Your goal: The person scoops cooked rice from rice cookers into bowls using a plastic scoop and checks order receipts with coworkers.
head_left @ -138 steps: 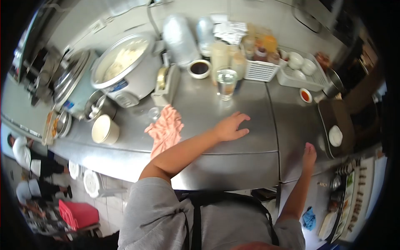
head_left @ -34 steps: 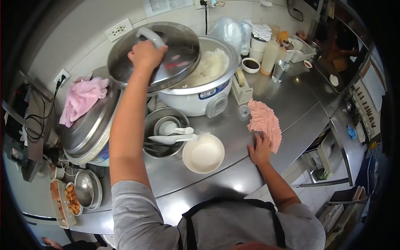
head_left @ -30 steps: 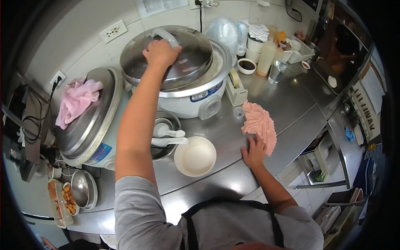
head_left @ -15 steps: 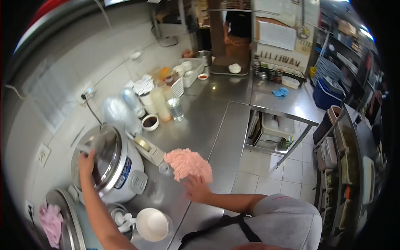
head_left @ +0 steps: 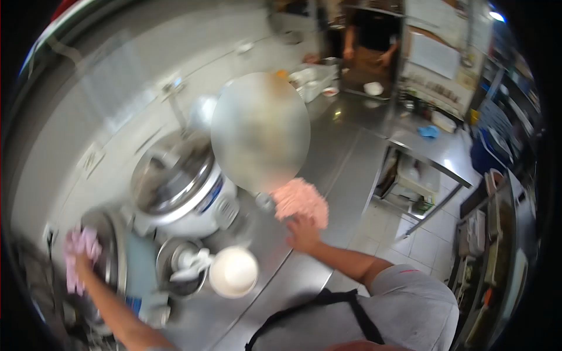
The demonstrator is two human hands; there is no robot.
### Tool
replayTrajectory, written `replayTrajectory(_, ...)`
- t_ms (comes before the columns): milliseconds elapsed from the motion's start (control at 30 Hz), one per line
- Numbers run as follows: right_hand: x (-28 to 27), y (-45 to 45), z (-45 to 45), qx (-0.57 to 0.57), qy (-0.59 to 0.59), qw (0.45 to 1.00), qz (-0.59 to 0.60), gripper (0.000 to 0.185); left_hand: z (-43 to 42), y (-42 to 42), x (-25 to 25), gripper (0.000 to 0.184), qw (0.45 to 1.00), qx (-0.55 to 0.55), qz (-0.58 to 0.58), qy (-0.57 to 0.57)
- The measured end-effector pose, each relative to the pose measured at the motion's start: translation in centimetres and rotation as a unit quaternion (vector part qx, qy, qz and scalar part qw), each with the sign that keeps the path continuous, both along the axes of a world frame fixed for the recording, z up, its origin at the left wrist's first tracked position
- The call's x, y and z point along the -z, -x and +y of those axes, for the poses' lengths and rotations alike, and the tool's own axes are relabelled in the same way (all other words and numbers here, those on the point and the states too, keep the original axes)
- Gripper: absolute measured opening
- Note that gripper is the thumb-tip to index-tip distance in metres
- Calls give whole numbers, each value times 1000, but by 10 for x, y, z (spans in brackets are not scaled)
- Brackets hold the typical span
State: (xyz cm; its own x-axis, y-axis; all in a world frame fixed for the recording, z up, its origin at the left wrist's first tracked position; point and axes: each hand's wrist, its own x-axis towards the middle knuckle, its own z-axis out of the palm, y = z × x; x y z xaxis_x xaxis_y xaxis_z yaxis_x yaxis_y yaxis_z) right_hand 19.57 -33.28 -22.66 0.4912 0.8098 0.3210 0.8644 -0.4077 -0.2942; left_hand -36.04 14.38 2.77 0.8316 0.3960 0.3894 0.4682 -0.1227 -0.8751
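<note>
My left hand point(head_left: 84, 266) is at a pink cloth point(head_left: 76, 241) draped over the lid of the cooker at the far left. Its fingers appear closed on the cloth, though blur and folds partly hide them. My right hand point(head_left: 304, 234) rests at the near edge of a salmon-coloured fluffy cloth point(head_left: 301, 202) on the steel counter, fingers spread and touching it. Between my arms stand a white tub point(head_left: 233, 272) and a metal pot point(head_left: 170, 278) with white-handled utensils. Behind these is a white rice cooker point(head_left: 181, 181), its steel lid shut.
A round blurred patch hides the counter items beyond the rice cooker. A white bin point(head_left: 319, 82) stands farther back. On the right side table point(head_left: 404, 137) lies a blue cloth point(head_left: 428, 131). Another person point(head_left: 372, 41) stands behind the far opening. Shelving with containers lines the right.
My left hand has moved from the rice cooker's lid to the pink cloth at the far left. My right hand stays at the salmon cloth. The view has shifted left and down.
</note>
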Motion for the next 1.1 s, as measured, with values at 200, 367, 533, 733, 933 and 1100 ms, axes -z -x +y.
replayTrajectory(200, -14, 4, 0, -20, -30, 999, 18, 48, -13, -11, -2, 36, 754, -61, -573, 317)
replayTrajectory(367, -14, 4, -1, -15, -17, 999, 22, 51, -65, -46, -35, 32, 546, 16, -734, 404)
replayTrajectory(533, -16, 4, 1, -20, 3, 999, 32, 51, -91, -58, -63, 28, 464, 74, -701, 537)
replayTrajectory(733, -18, 4, 1, -17, 32, 998, 41, 49, -117, -80, -83, 23, 411, 131, -670, 604)
replayTrajectory(933, -16, 3, 2, -14, 36, 999, 35, 49, -120, -168, -90, 16, 376, 236, -672, 593)
replayTrajectory(1100, -16, 0, 0, -29, 24, 998, 44, 49, -101, -271, -80, 53, 439, 227, -681, 540)
